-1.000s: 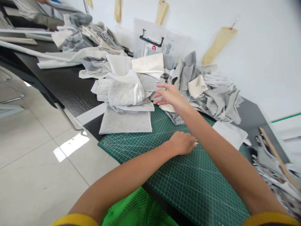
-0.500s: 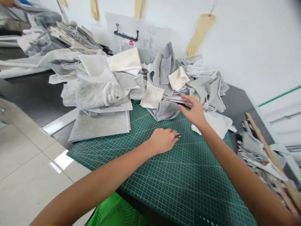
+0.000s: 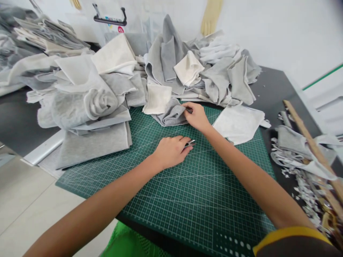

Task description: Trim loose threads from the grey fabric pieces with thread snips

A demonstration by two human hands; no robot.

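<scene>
Hovering apart moments ago, the right hand (image 3: 197,116) is now pinching the edge of the grey cloth (image 3: 171,112), which is lying just left of its narrowed fingers; contact is beginning. The left hand (image 3: 171,152) is still gripping a small metal tool (image 3: 190,143).

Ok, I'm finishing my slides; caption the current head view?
Right hand gripping grey cloth, left hand holding a small silvery tool, at a green gridded mat.
</scene>
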